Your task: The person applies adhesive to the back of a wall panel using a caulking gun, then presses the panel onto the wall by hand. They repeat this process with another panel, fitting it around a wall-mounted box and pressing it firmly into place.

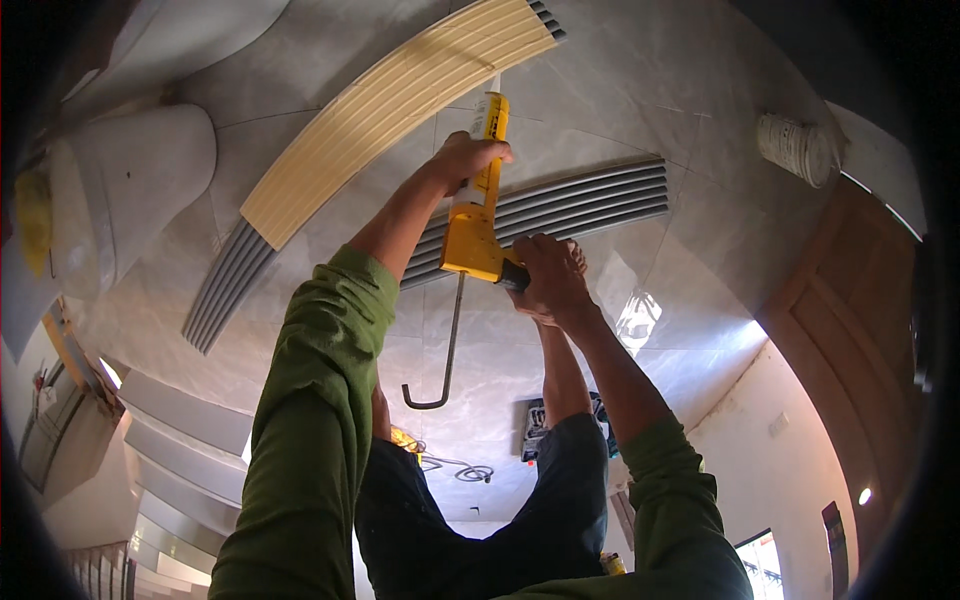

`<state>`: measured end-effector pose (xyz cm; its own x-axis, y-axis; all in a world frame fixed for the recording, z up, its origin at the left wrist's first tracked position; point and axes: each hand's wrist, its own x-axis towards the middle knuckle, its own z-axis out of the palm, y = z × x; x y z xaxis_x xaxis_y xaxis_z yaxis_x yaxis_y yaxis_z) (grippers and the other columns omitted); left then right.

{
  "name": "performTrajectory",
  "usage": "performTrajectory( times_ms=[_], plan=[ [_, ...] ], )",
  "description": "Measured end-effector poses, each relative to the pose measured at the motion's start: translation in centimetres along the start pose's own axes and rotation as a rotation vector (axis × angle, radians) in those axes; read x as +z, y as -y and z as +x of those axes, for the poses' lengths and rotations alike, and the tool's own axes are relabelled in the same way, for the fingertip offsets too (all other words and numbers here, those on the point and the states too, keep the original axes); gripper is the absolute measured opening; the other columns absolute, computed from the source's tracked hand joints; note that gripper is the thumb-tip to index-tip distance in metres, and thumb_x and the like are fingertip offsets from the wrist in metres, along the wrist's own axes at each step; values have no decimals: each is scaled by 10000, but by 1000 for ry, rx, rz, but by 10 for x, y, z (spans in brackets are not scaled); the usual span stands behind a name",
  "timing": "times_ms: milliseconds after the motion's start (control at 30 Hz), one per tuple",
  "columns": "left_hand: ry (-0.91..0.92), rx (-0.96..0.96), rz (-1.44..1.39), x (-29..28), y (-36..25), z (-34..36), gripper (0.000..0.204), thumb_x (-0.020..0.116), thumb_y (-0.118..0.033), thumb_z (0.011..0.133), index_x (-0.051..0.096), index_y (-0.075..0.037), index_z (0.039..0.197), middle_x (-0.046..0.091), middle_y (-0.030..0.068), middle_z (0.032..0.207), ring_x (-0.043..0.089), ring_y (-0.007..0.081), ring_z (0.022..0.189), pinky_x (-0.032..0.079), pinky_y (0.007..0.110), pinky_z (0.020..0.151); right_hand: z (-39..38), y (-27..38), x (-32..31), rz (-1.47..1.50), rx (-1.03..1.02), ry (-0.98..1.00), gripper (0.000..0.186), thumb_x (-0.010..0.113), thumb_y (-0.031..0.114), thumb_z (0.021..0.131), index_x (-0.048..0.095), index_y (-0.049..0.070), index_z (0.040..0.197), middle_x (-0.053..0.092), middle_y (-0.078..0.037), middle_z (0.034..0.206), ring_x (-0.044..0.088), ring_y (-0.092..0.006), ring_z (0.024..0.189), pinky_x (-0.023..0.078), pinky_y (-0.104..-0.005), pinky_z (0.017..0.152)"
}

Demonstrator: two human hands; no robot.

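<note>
A yellow caulking gun (472, 240) with a sealant tube in its cradle is held out in front of me. My left hand (470, 160) wraps round the tube and cradle near the front. The black handle is in the closed grip of my right hand (550, 275). From the back of the gun a hooked metal rod (455, 335) hangs toward me. The white nozzle (495, 84) points at a ribbed tan panel (385, 110) with grey ribbed ends; whether the tip touches it I cannot tell. A second panel, grey and ribbed (580, 205), lies behind the gun.
Both panels lie on glossy grey floor tiles (660, 260). At the far right is a white bucket (795, 148), with a brown wooden door (850, 330) nearer. A white rounded fixture (150, 180) stands left, stairs (180, 440) below it. A cable (460, 468) and a dark tool case (533, 430) lie near my legs.
</note>
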<state>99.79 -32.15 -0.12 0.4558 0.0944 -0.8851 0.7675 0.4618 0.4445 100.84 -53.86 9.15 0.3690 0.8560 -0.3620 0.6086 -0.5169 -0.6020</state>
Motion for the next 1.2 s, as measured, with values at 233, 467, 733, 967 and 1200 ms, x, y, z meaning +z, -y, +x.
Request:
performTrajectory(
  times_ms=[233,467,733,967,1200],
  plan=[
    [-15,9,18,-3,-2,-2,391,709,-236,736,569,60,949,584,114,717,607,217,544,517,364,481,5,1,-3,30,30,93,411,758,176,659,545,78,996,565,-128,939,569,-312,922,445,-436,852],
    [-20,-19,12,-3,0,-2,373,714,-242,735,573,36,941,587,103,725,604,211,553,517,362,492,4,1,0,25,70,111,425,765,166,656,547,85,1013,578,-139,966,572,-322,955,453,-442,868],
    [-11,-46,13,-6,-1,-3,366,713,-243,728,578,26,937,574,95,718,590,201,559,509,349,501,6,2,1,27,39,94,410,745,182,677,541,69,1015,570,-143,945,568,-327,940,449,-452,852],
    [-23,-46,23,-12,3,-8,388,714,-240,729,578,53,944,579,106,720,599,209,550,512,353,491,7,11,4,51,-2,31,428,759,161,626,561,76,995,577,-130,913,570,-339,882,441,-451,804],
    [-29,-26,59,-19,6,-9,394,708,-255,739,583,58,942,583,115,700,597,213,528,507,349,481,8,20,7,117,22,104,508,765,147,638,532,45,1078,557,-173,1026,537,-359,989,439,-447,885]
  ],
)
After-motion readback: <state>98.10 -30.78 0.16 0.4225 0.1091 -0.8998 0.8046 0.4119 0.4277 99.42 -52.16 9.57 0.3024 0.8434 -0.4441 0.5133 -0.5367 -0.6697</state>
